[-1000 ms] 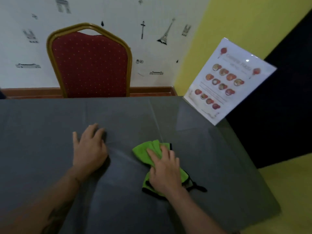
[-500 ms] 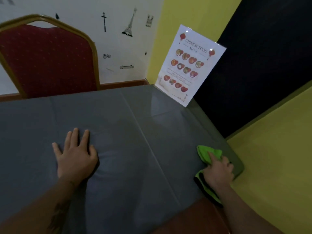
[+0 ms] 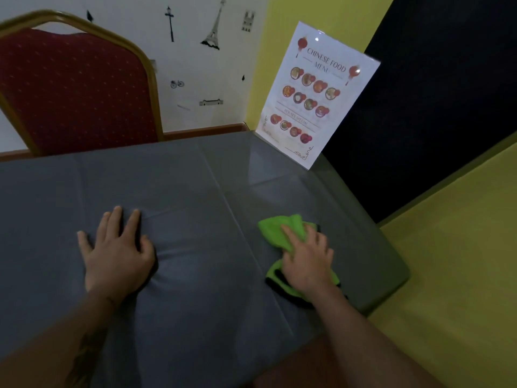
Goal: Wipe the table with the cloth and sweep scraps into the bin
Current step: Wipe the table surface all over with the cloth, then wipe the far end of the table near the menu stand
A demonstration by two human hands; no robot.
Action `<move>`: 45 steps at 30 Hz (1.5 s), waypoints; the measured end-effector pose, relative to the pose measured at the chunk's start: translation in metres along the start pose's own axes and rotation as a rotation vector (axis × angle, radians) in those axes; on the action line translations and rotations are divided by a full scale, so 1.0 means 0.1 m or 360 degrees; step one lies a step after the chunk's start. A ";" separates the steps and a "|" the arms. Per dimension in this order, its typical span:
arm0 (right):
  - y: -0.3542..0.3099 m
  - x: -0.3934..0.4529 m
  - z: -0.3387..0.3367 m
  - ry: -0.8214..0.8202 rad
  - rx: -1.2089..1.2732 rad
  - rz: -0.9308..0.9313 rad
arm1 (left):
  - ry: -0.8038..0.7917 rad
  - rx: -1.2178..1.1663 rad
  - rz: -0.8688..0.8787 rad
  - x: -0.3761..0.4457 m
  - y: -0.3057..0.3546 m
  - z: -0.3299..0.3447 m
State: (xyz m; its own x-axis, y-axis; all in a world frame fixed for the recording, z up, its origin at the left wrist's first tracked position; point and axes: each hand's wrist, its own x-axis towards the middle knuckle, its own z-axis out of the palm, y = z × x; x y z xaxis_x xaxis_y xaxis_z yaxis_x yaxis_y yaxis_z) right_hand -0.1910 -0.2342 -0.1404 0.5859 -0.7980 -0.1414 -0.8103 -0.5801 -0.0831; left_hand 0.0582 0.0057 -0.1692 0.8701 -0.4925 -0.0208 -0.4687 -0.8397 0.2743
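A bright green cloth with a black edge (image 3: 272,232) lies on the grey-covered table (image 3: 195,186), toward its right side. My right hand (image 3: 306,260) presses flat on the cloth with the fingers spread and straight. Left of the table's middle, my left hand (image 3: 117,253) rests flat on the grey cover, palm down, fingers straight. No scraps and no bin show in this view.
A laminated food menu (image 3: 316,93) stands upright at the table's far right corner. A red padded chair with a gold frame (image 3: 72,88) is behind the far edge. The table's right edge drops to a yellow floor (image 3: 453,275).
My right hand slid the cloth out to the table's right edge, then back inward and a little away from me. My left hand stayed flat in place. The camera turned right.
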 end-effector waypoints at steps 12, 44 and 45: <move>0.90 0.02 -0.55 -0.0022 0.1175 0.0496 | -0.0147 0.0031 0.0057 -0.05 0.69 -0.09; 1.05 0.30 -0.46 -0.0391 -0.0097 -0.0554 | -0.0645 0.0379 0.0668 -0.47 2.48 -0.06; 1.03 0.28 -0.48 -0.0463 -0.0139 -0.0522 | -0.0634 0.0443 0.0674 -0.47 2.42 -0.09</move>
State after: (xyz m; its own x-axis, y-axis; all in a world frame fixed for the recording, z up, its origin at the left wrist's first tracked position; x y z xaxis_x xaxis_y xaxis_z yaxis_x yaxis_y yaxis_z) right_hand -0.2579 -0.3241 -0.1058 0.7727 -0.4974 -0.3943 -0.5705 -0.8166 -0.0879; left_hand -0.0954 -0.1723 -0.0929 0.5026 -0.7968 -0.3354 -0.8280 -0.5552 0.0782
